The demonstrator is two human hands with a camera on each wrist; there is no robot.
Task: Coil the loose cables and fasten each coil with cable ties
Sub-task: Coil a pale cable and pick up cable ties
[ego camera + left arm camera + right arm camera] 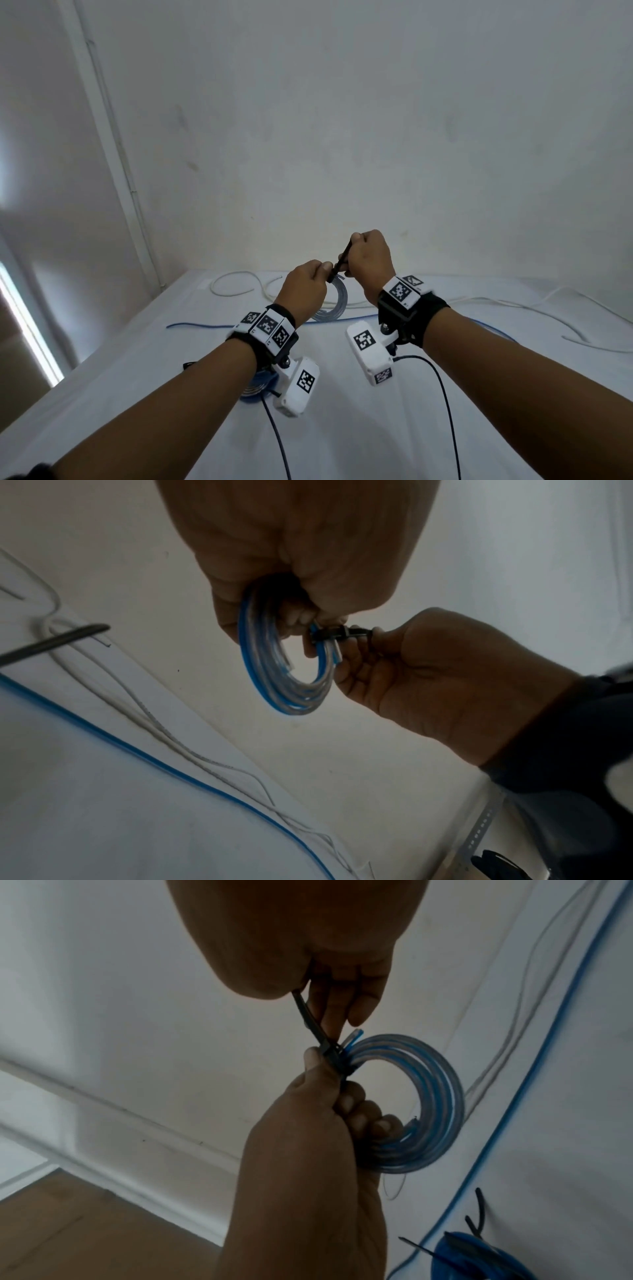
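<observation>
I hold a small coil of clear-and-blue cable (337, 301) up above the white table (137, 359). My left hand (322, 270) grips the coil (270, 669) at its top, fingers curled through the ring. A black cable tie (339, 261) wraps the strands beside my left thumb. My right hand (354, 248) pinches the tie's tail (306, 1015), which runs up and away from the tie's head (334, 1053). Two cut cable ends (351, 1038) stick out next to the tie.
A loose blue cable (205, 323) and loose white cables (233, 284) lie across the far part of the table. A blue coil (479, 1259) with black ties lies near the front, under my left wrist. The wall stands close behind the table.
</observation>
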